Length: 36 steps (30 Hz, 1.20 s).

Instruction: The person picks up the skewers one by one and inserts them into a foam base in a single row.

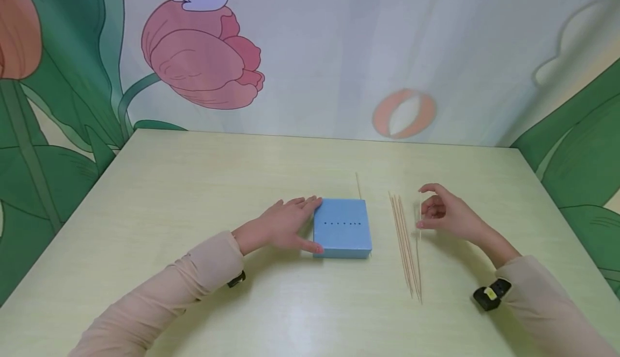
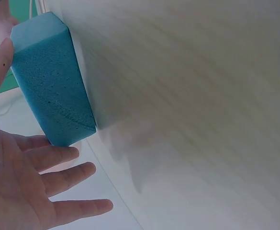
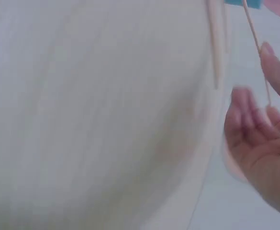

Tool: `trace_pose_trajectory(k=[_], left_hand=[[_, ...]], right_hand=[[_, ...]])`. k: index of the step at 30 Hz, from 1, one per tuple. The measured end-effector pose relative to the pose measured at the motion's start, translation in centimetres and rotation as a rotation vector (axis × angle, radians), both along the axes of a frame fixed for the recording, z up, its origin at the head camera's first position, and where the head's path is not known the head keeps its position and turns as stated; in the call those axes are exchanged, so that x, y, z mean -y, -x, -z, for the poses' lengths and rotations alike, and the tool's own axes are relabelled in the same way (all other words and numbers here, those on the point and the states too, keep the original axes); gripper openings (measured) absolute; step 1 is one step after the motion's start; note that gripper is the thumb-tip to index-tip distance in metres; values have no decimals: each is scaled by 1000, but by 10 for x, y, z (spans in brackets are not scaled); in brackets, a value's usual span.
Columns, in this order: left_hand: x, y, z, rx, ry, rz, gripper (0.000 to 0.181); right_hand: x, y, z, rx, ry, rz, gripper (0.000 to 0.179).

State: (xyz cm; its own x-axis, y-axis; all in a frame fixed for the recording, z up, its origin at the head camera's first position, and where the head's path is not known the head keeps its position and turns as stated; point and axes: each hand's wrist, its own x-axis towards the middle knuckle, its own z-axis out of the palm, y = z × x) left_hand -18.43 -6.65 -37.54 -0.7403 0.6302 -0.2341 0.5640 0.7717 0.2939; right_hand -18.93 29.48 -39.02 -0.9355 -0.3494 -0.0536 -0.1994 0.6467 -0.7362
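Note:
A blue foam block [image 1: 341,238] with a row of small holes in its top sits on the table. My left hand [image 1: 288,225] rests against its left side, fingers straight and spread. In the left wrist view, the thumb and index finger touch opposite ends of the block [image 2: 53,81]. To the right, my right hand [image 1: 448,211] holds a thin wooden skewer [image 1: 420,214] upright between thumb and index finger. The right wrist view shows this skewer [image 3: 252,26] along the thumb. Several loose skewers [image 1: 404,244] lie between block and right hand.
Another thin skewer [image 1: 358,184] shows beyond the block's far edge; the rest of it is hidden. A pale wooden table [image 1: 218,174] carries everything. Behind it hangs a curtain [image 1: 310,55] printed with flowers and leaves.

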Motion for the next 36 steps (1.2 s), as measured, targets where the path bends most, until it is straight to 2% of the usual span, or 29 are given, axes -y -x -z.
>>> trace_pose_trajectory(k=[5, 9, 18, 25, 30, 36], left_hand=[[-1, 1, 0, -14, -5, 5, 105], [-1, 1, 1, -13, -32, 14, 105], [1, 3, 4, 54, -80, 0, 104], [4, 3, 7, 121, -90, -22, 105], [5, 3, 10, 118, -99, -22, 105], [3, 5, 9, 106, -98, -16, 106]], right_hand=[[3, -7, -9, 48, 230, 24, 67], [8, -11, -16, 25, 335, 36, 67], [25, -16, -34, -170, 447, 7, 66], [50, -28, -45, -239, 603, 12, 65], [66, -31, -55, -307, 719, -45, 67], [82, -32, -74, -411, 798, -117, 68]])
